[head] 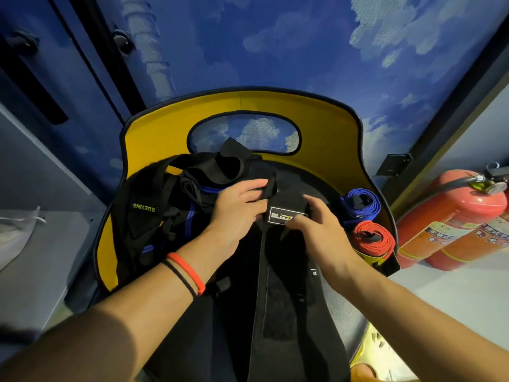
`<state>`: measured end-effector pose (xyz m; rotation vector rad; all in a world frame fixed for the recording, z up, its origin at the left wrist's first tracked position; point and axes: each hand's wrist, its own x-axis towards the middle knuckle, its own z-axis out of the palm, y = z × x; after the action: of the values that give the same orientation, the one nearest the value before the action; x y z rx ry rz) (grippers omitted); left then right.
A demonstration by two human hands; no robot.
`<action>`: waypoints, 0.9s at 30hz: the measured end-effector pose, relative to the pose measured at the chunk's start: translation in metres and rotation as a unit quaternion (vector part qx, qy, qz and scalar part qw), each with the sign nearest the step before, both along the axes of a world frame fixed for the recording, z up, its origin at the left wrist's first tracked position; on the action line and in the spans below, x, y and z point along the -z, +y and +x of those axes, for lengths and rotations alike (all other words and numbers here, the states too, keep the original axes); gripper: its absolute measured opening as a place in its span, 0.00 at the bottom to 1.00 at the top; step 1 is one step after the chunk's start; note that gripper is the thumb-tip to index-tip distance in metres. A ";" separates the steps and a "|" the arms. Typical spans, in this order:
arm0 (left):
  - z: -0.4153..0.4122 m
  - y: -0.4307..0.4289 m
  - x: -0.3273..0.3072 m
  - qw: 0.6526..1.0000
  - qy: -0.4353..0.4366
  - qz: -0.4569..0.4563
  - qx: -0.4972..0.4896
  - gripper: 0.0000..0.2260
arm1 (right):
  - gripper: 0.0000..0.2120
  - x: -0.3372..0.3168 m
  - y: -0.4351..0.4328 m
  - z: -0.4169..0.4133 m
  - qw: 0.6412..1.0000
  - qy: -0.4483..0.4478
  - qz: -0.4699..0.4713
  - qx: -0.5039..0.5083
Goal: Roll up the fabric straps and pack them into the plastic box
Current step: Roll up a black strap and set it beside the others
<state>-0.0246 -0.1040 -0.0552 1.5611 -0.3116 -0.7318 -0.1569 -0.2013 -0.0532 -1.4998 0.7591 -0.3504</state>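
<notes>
Since only the head view is given, everything rests on it. A long black strap [278, 285] with a white-edged label runs from the near edge up across the dark seat of a yellow chair [330, 139]. The left hand [239, 210] pinches a fold of black fabric at what seems to be the strap's far end. The right hand [322, 238] lies on the label end with bent, blurred fingers; whether it grips, I cannot tell.

The strap looks soft, light and limp, so it should roll best from the end, held taut by both edges. A blue roll [360, 202] and a red roll [371, 238] lie touching at the seat's right, and a tangle of black straps [170, 205] lies at its left. No plastic box is recognisable.
</notes>
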 end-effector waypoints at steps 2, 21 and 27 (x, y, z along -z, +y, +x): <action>0.000 0.001 -0.002 1.000 -0.016 -0.006 -0.007 0.20 | 0.16 -0.004 0.001 0.004 0.999 -0.037 0.014 0.016; 0.005 0.023 -0.014 0.994 -0.100 -0.041 0.009 0.20 | 0.12 -0.015 -0.014 0.027 0.997 -0.062 -0.047 0.000; 0.005 0.024 -0.013 0.994 -0.092 -0.054 0.004 0.17 | 0.14 -0.019 -0.010 0.026 0.981 -0.035 -0.187 -0.026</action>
<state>-0.0199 -0.0800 -0.0423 1.5281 -0.4856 -0.5676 -0.1308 -0.2117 -0.0339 -1.8460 0.6175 -0.5259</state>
